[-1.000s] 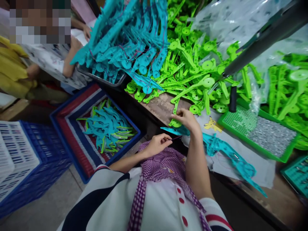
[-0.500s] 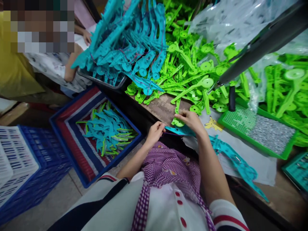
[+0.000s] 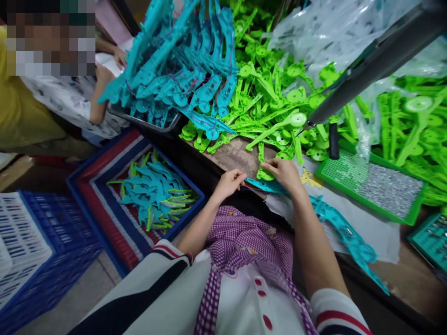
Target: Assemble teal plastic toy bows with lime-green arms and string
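A long turquoise plastic part lies at the table's front edge, running from between my hands out under my right forearm. My left hand is closed, its thumb and fingers pinched at the part's narrow left end. My right hand grips a bright green plastic part with a round end, holding it against or just over the turquoise one; whether they touch is unclear. A thin dark wire runs along the turquoise part near my left fingers. My right palm hides some of both parts.
Green parts are heaped at the back, beside a black tray of turquoise parts. A green tray of small metal pieces sits right, below a dark tool. A lined blue crate stands left. Another person's hand is upper left.
My left hand has shifted slightly up and to the right along with the camera view. The right hand still holds the green part at the turquoise one. The other person's hands have moved.
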{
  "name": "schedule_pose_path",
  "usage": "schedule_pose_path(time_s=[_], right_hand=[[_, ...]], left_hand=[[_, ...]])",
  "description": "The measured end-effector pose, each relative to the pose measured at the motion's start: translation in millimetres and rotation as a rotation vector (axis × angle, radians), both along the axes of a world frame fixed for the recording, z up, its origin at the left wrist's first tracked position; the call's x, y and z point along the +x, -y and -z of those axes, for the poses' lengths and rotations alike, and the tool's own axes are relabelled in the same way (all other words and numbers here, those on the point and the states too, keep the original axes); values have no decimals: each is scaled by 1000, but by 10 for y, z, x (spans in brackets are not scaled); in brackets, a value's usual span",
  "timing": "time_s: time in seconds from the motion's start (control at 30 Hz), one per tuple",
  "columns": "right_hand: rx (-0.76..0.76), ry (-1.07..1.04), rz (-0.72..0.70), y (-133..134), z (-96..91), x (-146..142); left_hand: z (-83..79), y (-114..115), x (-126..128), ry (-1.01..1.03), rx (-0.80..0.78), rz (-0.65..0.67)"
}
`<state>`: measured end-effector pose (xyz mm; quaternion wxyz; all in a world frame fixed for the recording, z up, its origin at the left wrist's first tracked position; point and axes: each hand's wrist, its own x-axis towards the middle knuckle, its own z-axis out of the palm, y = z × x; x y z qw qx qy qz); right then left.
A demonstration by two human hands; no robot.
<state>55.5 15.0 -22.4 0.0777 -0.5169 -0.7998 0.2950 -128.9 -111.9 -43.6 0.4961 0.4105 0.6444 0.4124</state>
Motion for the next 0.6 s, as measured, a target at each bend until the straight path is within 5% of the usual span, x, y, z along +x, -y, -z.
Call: schedule_pose_path(time_s=[0.6], right_hand=[[106,43,-89,90,-14,67]], left_hand=[[43,95,117,-164,102,-107]])
